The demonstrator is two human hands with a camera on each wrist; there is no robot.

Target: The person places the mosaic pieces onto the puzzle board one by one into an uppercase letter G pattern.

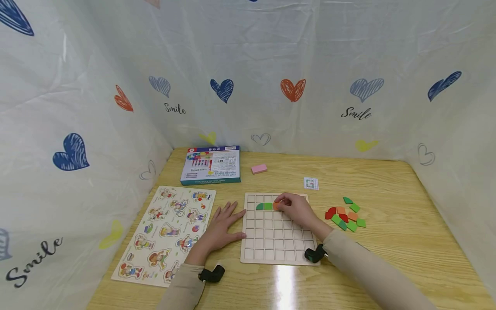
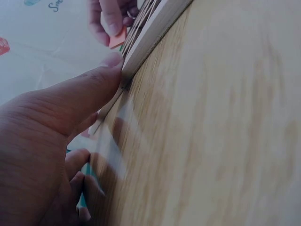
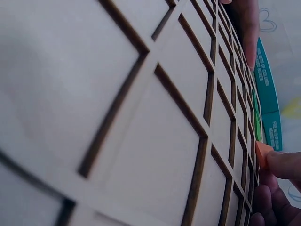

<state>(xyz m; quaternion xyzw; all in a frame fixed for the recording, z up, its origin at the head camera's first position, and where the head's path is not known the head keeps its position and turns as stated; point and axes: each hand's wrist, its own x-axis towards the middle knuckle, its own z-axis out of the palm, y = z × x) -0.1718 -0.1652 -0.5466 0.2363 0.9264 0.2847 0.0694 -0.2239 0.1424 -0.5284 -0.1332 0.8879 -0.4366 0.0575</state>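
I'm setting a tile: my right hand [image 1: 297,210] pinches the orange square [image 1: 276,206] beside the green square [image 1: 268,206] on the grid board [image 1: 269,243]. My left hand [image 1: 220,229] lies spread at its edge. Seating seems unclear; next calls for aligning, then letting go.

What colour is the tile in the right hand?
The tile is orange; the right wrist view shows it best.
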